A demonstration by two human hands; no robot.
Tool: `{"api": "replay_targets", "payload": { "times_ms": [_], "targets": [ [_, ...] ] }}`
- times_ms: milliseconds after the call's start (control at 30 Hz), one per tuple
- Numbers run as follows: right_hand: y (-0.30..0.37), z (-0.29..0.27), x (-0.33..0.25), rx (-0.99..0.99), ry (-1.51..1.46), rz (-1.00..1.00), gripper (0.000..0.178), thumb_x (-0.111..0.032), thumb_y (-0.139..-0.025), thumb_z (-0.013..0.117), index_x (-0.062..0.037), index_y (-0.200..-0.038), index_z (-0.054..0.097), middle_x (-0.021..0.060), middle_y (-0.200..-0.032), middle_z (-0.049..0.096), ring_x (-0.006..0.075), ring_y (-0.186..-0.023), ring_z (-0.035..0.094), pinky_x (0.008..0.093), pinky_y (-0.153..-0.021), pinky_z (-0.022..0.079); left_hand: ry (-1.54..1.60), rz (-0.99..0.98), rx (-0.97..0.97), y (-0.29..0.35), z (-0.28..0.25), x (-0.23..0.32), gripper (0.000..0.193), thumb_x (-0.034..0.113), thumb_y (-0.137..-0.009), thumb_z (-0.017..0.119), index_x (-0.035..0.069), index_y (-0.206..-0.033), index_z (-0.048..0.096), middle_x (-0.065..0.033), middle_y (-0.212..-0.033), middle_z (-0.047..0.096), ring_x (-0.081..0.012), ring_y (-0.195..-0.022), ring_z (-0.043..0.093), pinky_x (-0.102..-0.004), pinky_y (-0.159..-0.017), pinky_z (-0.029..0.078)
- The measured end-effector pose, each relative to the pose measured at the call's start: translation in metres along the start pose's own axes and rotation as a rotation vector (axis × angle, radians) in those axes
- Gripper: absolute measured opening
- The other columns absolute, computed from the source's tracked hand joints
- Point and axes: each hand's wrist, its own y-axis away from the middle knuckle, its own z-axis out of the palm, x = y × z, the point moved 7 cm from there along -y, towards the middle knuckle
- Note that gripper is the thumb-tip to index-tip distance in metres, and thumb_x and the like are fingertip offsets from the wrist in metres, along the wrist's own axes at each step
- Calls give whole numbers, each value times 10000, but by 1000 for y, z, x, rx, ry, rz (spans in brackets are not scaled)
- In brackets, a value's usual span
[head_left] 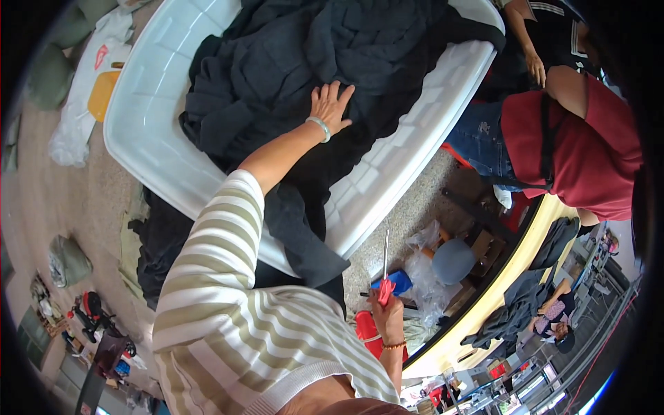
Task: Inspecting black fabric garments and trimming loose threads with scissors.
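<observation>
Up in the middle of the frame our left hand [330, 105] lies flat, fingers spread, on the dark garments [332, 62] in the white tub [149, 131]. Lower down, our right hand [387, 315], fingers closed, grips red-handled scissors [384, 277]; blades pointing up could snag cloth or nick us.

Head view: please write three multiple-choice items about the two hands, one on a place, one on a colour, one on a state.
1. Where does the left hand lie?
A. on the floor
B. on the dark garments in the white tub
C. on a chair

2. What colour are the handles of the scissors?
A. red
B. green
C. white

3. How is the right hand?
A. open and empty
B. flat on cloth
C. closed around the scissors

Key: 1 B, the palm lies flat on the dark cloth; 2 A, the handles show red above the fist; 3 C, the fingers wrap the handles, blades pointing up.
</observation>
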Motion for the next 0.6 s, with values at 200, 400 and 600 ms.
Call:
{"api": "replay_targets", "payload": {
  "times_ms": [200,400,600],
  "targets": [
    [-9,8,24,-5,136,46,163,-119,-894,639,30,-943,679,132,-732,705,194,-680,701,322,-617,521,-167,216,295,-59,-35,-15,690,258,-699,810,156,-1318,523,-135,-1298,485,-322,-1277,393,-536,-1025,274],
    [-17,0,19,15,85,-1,186,-145,-897,639,31,-944,677,133,-735,704,181,-650,682,321,-613,522,202,123,-54,-66,-38,-42,172,230,-909,601,59,-924,604,-167,-876,648,-382,-874,604,-472,-769,457],
    [-41,0,-17,22,-65,-55,228,-180,-910,646,36,-977,679,109,-734,706,139,-587,621,297,-559,499,719,361,-699,132,-80,55,164,211,-882,614,51,-894,578,-176,-698,597,-384,-656,614,-442,-596,479]
  ]
}}
